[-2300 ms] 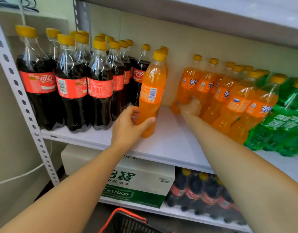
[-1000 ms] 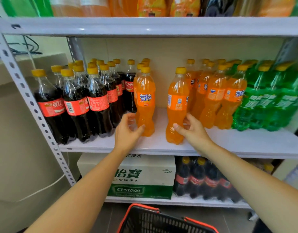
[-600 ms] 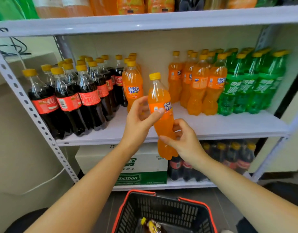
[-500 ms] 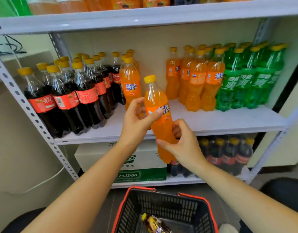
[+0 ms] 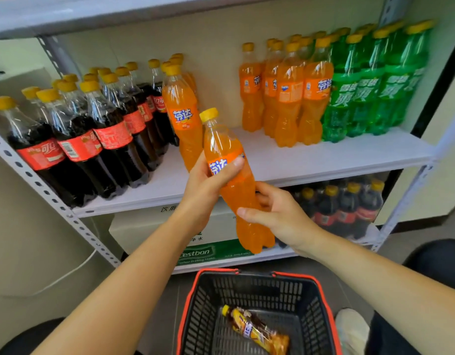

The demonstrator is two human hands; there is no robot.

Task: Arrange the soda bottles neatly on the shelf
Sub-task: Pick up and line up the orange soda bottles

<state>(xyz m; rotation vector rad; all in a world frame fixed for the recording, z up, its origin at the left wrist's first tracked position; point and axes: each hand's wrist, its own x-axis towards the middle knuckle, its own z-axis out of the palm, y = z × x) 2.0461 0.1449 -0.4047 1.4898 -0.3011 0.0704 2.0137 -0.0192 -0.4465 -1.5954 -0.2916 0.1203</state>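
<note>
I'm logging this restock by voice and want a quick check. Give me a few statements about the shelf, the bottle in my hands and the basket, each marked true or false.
1. The left hand and the right hand grip one orange soda bottle. True.
2. That bottle stands on the shelf. False: it is held tilted in the air, in front of the shelf.
3. The green soda bottles are at the shelf's left end. False: they are at the right end, and the cola bottles are on the left.
4. A drink bottle lies in the shopping basket. True.
5. The held bottle is uncapped. False: its yellow cap is on.
</note>
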